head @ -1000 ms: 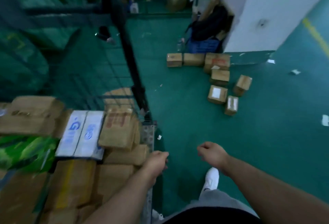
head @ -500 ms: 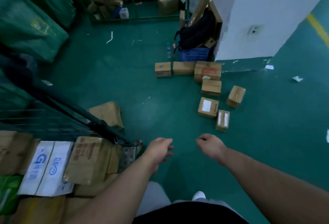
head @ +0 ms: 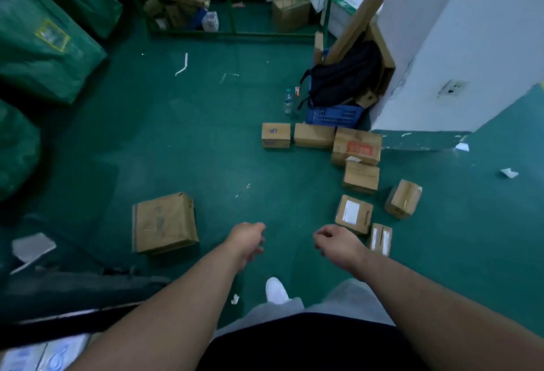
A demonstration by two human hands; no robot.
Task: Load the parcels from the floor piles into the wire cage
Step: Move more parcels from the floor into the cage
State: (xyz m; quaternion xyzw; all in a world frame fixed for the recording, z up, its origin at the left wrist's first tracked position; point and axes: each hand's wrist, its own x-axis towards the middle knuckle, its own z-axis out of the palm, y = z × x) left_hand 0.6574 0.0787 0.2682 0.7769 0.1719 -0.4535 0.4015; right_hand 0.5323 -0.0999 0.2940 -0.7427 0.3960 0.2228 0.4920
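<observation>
Green flooring [head: 206,135] is spreading across most of the frame, with green sacks [head: 44,46] piling up along the left edge and a white pillar [head: 456,46] standing at the upper right. Compared with half a second ago, my view is swinging away from the wire cage [head: 73,291]. It is now showing only as a blurred dark rail in the lower left corner, with a sliver of blue-and-white carton [head: 44,353] below it. The brown cartons that were filling that corner are no longer showing. The lone parcel [head: 163,223] that was peeking over the rail is now lying in full view, left of centre. The floor pile [head: 356,177] is sitting at centre right, a little lower in the frame than before. My left hand [head: 245,239] and right hand [head: 335,242] are reaching out at lower centre as before, both empty, fingers loosely curled, touching nothing. The right one is hovering just beside the nearest boxes of the pile.

The parcels are showing as plain brown cardboard boxes. The lone one is looking the broadest and is lying flat. In the pile, three are lining up in a row below a blue crate [head: 332,116], one of them carrying a red label. Four smaller ones are trailing toward the lower right, two showing white labels and one tilting.
</observation>
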